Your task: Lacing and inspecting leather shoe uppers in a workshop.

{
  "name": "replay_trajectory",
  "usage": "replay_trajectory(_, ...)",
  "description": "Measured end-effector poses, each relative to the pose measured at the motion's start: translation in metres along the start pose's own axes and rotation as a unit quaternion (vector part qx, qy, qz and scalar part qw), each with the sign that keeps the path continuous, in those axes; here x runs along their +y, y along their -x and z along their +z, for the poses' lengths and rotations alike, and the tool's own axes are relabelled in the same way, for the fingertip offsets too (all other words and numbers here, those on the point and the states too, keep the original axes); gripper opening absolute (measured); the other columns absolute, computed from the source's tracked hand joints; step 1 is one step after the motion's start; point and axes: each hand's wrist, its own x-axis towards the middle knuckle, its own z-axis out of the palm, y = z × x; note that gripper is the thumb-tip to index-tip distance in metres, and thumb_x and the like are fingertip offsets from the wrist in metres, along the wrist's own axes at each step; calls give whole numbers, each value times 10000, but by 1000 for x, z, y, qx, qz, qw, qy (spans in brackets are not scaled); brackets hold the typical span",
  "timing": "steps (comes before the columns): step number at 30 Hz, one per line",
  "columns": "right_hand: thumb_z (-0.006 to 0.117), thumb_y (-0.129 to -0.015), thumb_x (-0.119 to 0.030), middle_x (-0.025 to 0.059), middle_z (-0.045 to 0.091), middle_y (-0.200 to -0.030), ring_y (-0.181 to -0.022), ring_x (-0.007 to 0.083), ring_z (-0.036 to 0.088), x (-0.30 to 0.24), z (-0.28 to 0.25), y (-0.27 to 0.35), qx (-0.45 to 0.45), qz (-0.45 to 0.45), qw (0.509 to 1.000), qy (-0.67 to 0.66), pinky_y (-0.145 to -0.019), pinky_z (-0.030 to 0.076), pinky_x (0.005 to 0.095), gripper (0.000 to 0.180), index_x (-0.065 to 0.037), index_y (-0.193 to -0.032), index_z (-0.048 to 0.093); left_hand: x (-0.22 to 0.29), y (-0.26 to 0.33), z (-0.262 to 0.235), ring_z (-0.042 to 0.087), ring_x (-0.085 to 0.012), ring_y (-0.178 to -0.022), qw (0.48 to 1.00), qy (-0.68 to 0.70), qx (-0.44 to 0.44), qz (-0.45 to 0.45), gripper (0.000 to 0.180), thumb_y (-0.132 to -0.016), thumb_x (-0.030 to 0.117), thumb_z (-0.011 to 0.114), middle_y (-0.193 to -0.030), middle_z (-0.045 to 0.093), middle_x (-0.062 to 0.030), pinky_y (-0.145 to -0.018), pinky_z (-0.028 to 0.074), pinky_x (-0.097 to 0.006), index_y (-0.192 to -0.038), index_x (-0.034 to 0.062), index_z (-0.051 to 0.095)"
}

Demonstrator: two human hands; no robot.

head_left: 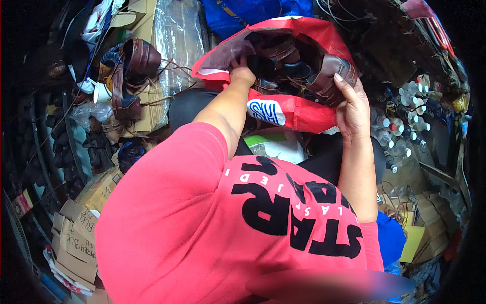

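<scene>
A red bag (311,114) with a pale inner side lies across my lap, its mouth spread wide. Inside it are several brown leather shoe uppers (276,48) with dark blue lining. My left hand (242,71) reaches into the bag's left side, fingers stretched against the inner wall and partly in shadow. At the right side of the mouth, my right hand (353,104) grips a brown leather shoe upper (330,76), thumb on top; its other fingers are hidden behind the bag edge.
More brown shoe uppers (143,58) with trailing laces lie at the left, beside flattened cardboard (149,109) and clear plastic wrap (177,45). Several plastic bottles (400,126) cluster at the right. A blue bag (253,10) is beyond the red one. Cardboard boxes (76,238) stand lower left.
</scene>
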Motion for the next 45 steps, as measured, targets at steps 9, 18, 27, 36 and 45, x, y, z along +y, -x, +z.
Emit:
replay_trajectory(9, 645, -803, -58, 75, 604, -1056, -985, 174, 572, 4, -3, -6, 11, 2, 1000, -1, -910, 426, 316, 355, -10, -1132, 519, -10, -10, 8, 368, -407, -1246, 979, -170, -88, 70, 400, -836, 253, 535, -1407, 289, -206, -1018, 344, -459, -1216, 129, 550)
replay_trajectory(18, 581, -854, -87, 79, 601, -1088, -1001, 196, 590, -3, 1, -8, -16, 2, 1000, -5, -896, 468, 354, 340, -18, -1180, 514, -5, -29, -87, 608, -331, -737, 908, 355, 143, 171, 326, -925, 304, 467, -778, 626, -180, -693, 462, -412, -821, 12, 569)
replay_trajectory(27, 579, -878, -131, 68, 597, -1108, -998, 178, 590, -3, -4, 4, -99, -47, 994, 16, -890, 466, 327, 357, -32, -1211, 493, -37, 92, -240, 608, -143, -672, 666, 717, -115, 172, 268, -972, 283, 415, -792, 620, -50, -615, 523, -286, -908, 62, 552)
replay_trajectory(36, 598, -873, -174, 58, 568, -1176, -1066, 206, 564, 14, 31, 32, -172, 3, 984, 46, -926, 449, 362, 435, -101, -1275, 449, -14, 223, -260, 444, -153, -551, 612, 148, 319, 708, 198, -886, 165, 540, -637, 442, 20, -578, 391, -297, -701, 104, 505)
replay_trajectory(45, 546, -864, -231, 143, 623, -1078, -984, 269, 601, 31, 44, 49, -235, 163, 937, -201, -900, 468, 429, 346, 22, -1099, 571, 15, 242, -188, 510, -109, -703, 578, -77, 284, 761, 73, -718, 192, 549, -646, 447, 36, -862, 350, -316, -696, 167, 484)
